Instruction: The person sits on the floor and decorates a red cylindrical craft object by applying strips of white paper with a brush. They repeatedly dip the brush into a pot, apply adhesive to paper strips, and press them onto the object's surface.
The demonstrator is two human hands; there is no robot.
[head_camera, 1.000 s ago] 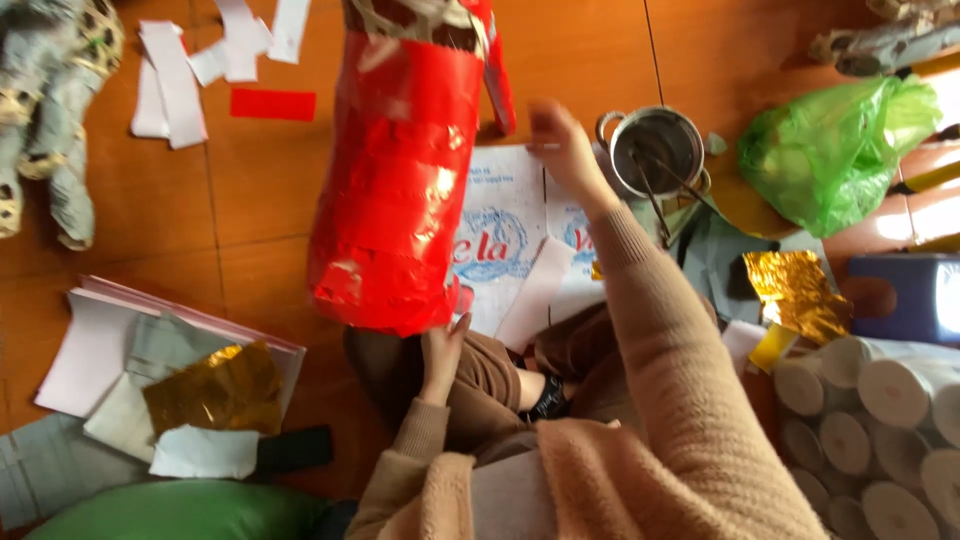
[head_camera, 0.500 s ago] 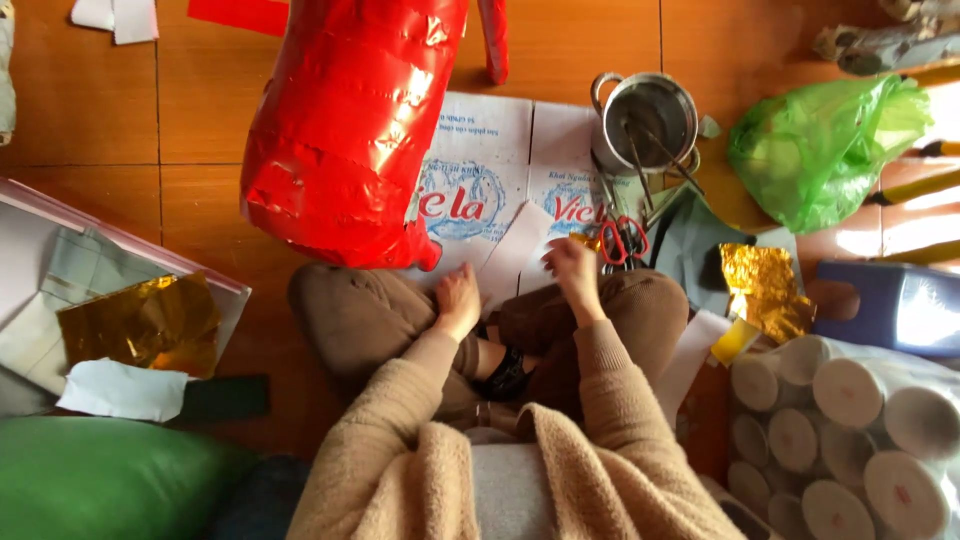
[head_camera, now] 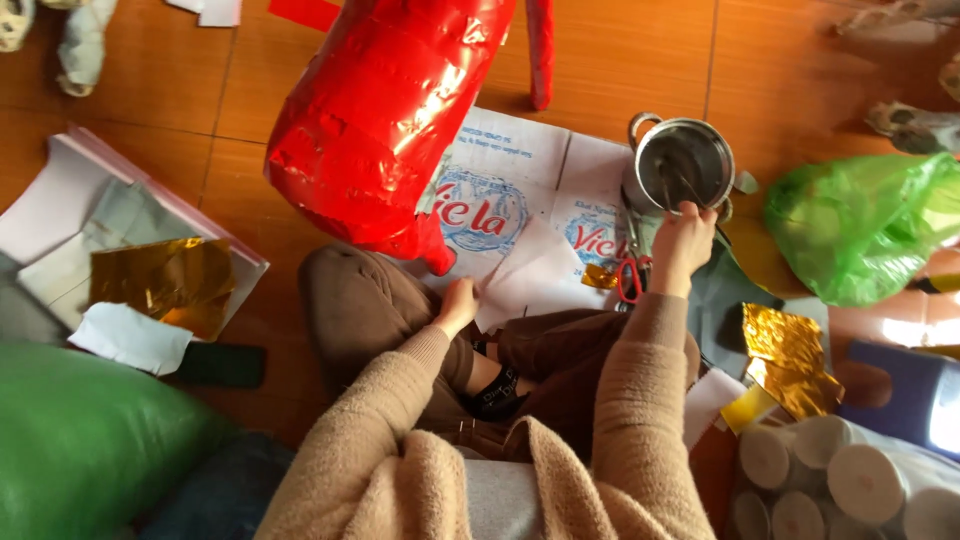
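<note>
Right arm stretched out far and to the right, sleeve running up from the lap, and the right hand (head_camera: pixel 683 245) sits at the near rim of the small steel pot (head_camera: pixel 684 165). Fingers curl together over that rim; whether they pinch the thin stick inside the pot, I cannot tell. Just near of that hand lie the red-handled scissors (head_camera: pixel 630 275), touching nothing but the paper below.

Left arm is bent short, elbow tucked by the knee. The left hand (head_camera: pixel 457 305) presses down on the edge of the white printed sheet (head_camera: pixel 520 215), fingers loosely folded, holding nothing (thumb hidden from here).

Over that sheet leans the big red foil-wrapped form (head_camera: pixel 385 110), its low tip just beside the left hand, not quite touching as far as I can see.

Room is tight: a green plastic bag (head_camera: pixel 865 225) crowds the right, crumpled gold foil (head_camera: pixel 790 360) and paper rolls (head_camera: pixel 860 480) sit near right, a stack of paper and gold foil (head_camera: pixel 150 280) on the left. Bare wooden floor (head_camera: pixel 610 50) shows at the far side.
</note>
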